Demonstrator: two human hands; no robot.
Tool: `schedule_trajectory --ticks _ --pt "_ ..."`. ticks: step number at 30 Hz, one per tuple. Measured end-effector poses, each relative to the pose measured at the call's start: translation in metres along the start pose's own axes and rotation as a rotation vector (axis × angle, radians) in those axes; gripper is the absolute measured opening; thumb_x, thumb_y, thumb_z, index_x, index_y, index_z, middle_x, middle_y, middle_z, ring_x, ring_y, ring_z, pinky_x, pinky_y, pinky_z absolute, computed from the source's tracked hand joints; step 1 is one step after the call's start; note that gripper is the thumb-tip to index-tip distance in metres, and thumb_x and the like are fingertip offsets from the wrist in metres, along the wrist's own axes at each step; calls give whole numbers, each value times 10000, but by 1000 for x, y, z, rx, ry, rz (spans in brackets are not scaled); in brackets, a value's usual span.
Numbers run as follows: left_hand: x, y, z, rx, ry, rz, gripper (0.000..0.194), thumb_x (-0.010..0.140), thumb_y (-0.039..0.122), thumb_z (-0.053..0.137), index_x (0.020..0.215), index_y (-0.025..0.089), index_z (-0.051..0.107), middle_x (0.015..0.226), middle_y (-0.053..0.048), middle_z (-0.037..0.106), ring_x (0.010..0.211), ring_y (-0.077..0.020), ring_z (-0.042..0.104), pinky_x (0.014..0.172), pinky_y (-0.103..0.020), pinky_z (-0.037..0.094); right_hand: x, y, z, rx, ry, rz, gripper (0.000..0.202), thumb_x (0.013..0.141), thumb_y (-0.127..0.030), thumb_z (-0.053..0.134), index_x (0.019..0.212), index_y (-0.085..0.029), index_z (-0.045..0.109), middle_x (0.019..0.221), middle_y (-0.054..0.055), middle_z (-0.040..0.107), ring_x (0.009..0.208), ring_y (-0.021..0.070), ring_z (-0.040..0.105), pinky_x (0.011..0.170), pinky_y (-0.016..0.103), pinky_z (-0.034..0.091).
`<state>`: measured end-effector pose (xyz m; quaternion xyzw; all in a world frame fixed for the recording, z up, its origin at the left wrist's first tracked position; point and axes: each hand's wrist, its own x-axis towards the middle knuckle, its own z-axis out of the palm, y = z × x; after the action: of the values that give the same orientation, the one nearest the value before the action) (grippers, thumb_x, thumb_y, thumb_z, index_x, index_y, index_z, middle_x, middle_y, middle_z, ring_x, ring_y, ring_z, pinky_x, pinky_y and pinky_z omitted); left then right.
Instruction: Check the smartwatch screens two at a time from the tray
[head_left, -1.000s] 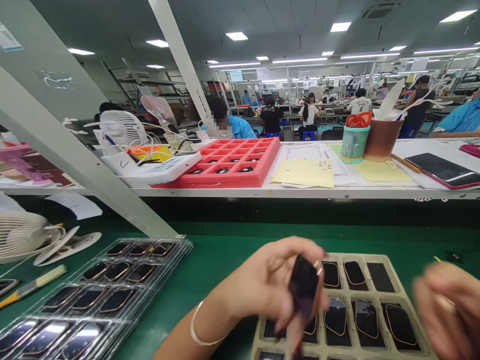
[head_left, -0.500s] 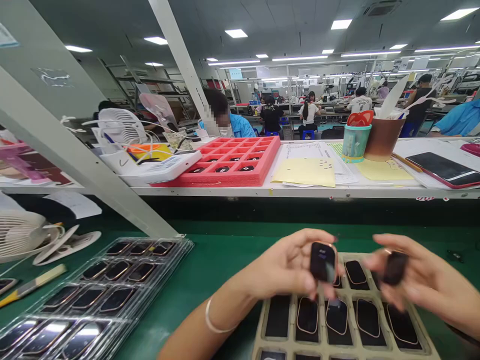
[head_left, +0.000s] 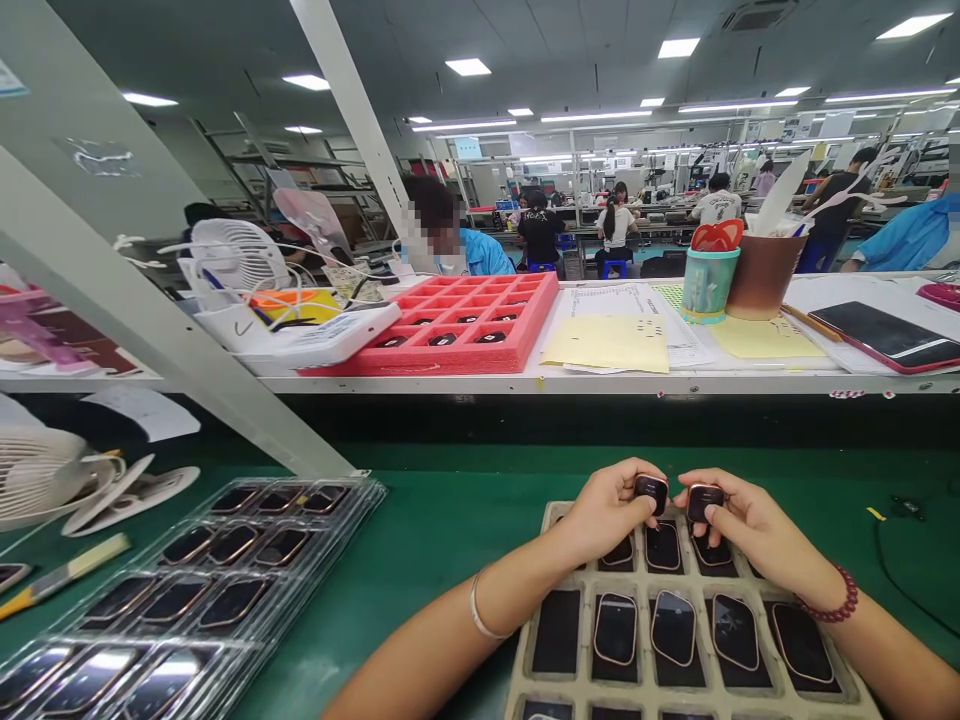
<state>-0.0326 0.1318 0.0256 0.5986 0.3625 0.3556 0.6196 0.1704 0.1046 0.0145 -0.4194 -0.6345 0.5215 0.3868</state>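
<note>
Workroom occupies the upper frame, green bench the lower; left hand holds one watch, right hand a second watch.

1. Up top, from where I stand, it's a dull grey ceiling, and bright panels are glowing all across it!
2. Over on the right, a vent sits flush up there.
3. Deeper in, long strip lights are blazing in rows above crowded benches.
4. Down low, there's a blue stool, tucked under a seated worker.
5. Back left, a tiered rack stands in dimmer light.
6. Up close, a pale post leans across, above a white shelf and a green tabletop.
</note>
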Motion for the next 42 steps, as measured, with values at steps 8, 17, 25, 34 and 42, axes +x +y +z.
schedule_trajectory --ticks 8,17,25,34,42 --pt "2 -6 -2 -11 8 12 305 680 92 572 980 143 557 828 -37 605 635 -104 570 643 -259 468 0 4 0 0 -20 20 363 869 -326 523 1211 -209 490 1040 85 617 700 153 607 603 301 513" --pt "6 -7 -6 -137 2 -9 565 754 319 626 1278 167 478 1083 -108 555 852 -195 625 557 -209 453 1 2 -3 136 55 25 540 846 -390 575 1348 -267 418 1175 89 569 867 192 604 696 330 550" --pt "8 -13 -9 -160 -74 -56 659 690 366 718 1266 186 453 952 -54 540 587 -94 609 448 -169 361 7 10 -12 319 8 121 521 770 -373 705 1235 -197 547 686 -14 562 516 91 506 495 222 494" --pt "7 -12 -9 -100 -111 -63 583 693 388 713 1177 187 460 931 -32 540 535 -42 560 435 -151 331 7 9 -10 156 -64 92 548 746 -468 695 1198 -193 552 883 40 613 454 58 445 433 213 436" --pt "5 -8 -7 -84 -132 -90 560 693 397 710 1153 181 475 961 -41 540 525 -31 542 433 -153 328 6 11 -12 137 -101 90 507 776 -456 667 1190 -188 550 784 21 614 472 78 440 445 216 409"
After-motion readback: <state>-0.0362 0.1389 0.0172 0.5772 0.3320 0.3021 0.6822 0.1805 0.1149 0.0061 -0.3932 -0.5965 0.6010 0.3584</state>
